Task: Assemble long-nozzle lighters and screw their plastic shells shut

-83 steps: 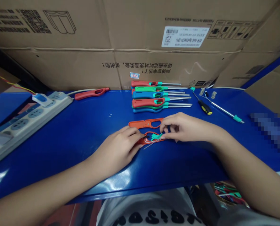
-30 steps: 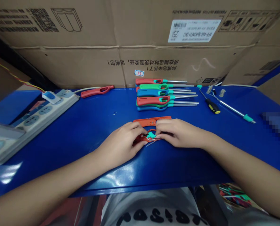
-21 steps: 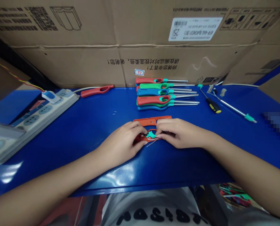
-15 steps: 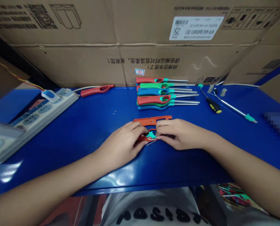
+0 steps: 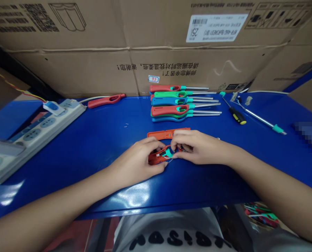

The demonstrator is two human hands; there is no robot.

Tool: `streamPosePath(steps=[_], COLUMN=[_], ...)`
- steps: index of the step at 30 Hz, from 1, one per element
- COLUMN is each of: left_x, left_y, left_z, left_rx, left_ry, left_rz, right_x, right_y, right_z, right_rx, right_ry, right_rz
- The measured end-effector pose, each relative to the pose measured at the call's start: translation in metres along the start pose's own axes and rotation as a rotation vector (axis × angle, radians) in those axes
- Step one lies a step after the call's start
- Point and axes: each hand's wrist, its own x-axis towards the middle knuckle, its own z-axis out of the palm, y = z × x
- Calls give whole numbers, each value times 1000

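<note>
Firstly, one glossy blue table [image 5: 106, 140] stood before cardboard [image 5: 93, 73], power strip [image 5: 39, 129] at left; around mid-table, my left hand [image 5: 137, 157] held one orange half-casing [image 5: 155, 159], my right hand [image 5: 198, 147] pinched one teal piece [image 5: 169, 153].

Brown cardboard [image 5: 93, 73], creased across, printed upside down and bearing a white label [image 5: 217, 28], stands behind a glossy blue bench [image 5: 98, 136]. Dark post [image 5: 22, 71] at left, blue strut [image 5: 306, 79] at far right; reddish floor [image 5: 78, 229] below. Whitish glare on the bench near its front edge and at left.
</note>
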Motion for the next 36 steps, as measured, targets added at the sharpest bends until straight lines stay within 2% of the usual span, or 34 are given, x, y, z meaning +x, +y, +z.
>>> streamPosePath(steps=[7, 17, 21, 25, 29, 36], left_x=[2, 3, 4, 4, 4, 4], left_y=[0, -8, -7, -7, -8, -8], left_z=[4, 7, 3, 1, 2, -1], left_rx=[34, -4, 10, 111, 201, 172], left_ry=[4, 28, 26, 25, 40, 91], left_rz=[-2, 1, 10, 38, 68, 68], right_x=[1, -2, -6, -8, -8, -10], right_y=[-6, -15, -14, -7, -3, -3], right_z=[0, -10, -16, -22, -23, -28], right_rx=[11, 21, -58, -176, -189, -267], right_ry=[25, -53, -15, -83, -112, -139], right_rz=[39, 47, 49, 129, 141, 232])
